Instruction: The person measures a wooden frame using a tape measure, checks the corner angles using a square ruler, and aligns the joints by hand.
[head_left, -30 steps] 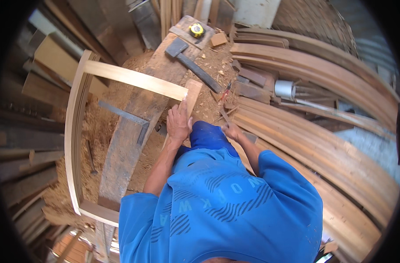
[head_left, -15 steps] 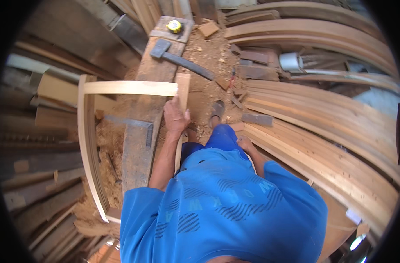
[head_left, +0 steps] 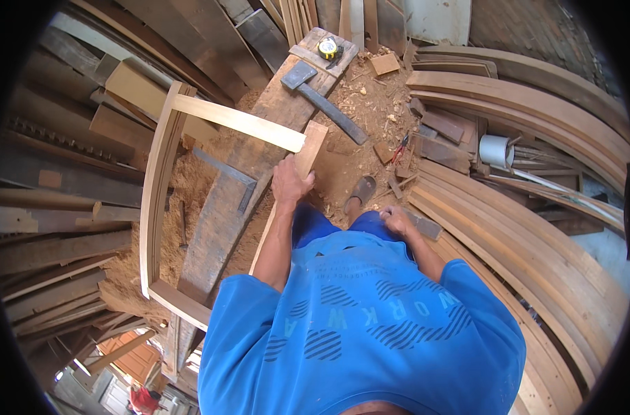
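The wooden frame (head_left: 235, 122) extends leftward from the left hand (head_left: 291, 181) gripping it.

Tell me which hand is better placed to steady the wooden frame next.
Probably the left hand: it grasps the wooden frame near a corner, while the right hand is beside the blue shorts, off the frame.

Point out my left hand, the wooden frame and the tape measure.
Left hand (head_left: 289, 182): head view, back of the hand.
Wooden frame (head_left: 237, 123): head view, its pale far rail.
Tape measure (head_left: 327, 48): head view, its case.
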Tool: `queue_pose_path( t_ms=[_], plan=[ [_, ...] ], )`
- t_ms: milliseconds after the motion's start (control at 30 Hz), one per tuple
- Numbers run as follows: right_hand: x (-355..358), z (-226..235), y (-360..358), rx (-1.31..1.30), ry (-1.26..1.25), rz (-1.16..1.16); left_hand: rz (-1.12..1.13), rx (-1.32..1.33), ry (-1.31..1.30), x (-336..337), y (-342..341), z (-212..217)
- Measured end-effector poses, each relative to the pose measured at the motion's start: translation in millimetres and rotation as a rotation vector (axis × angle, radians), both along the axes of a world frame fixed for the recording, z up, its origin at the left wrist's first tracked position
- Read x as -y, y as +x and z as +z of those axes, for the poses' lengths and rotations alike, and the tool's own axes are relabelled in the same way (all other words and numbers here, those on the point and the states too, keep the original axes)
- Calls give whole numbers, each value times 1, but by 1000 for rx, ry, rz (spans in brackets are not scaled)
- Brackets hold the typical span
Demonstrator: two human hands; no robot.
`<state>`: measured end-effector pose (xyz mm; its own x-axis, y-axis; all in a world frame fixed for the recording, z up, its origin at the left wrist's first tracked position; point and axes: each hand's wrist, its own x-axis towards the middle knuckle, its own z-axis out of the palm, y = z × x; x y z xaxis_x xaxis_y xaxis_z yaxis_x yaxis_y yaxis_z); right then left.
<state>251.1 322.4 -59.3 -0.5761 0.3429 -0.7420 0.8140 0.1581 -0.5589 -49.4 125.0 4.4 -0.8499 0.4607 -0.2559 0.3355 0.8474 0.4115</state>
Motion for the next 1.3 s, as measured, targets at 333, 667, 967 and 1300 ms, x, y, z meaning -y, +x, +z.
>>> queue_pose_path(
  t_ms=[333,667,967,1300],
  plan=[
    [-85,-4,-48,-23,143,15,67,220,-37,-7,-10,27],
    [-47,34,-194,-183,268,240,37,235,58,4,-12,13],
    [-10,62,-331,-398,368,230,113,311,141,13,-18,19],
    [-2,13,-346,-391,416,507,183,243,226,16,-11,8]
  ],
)
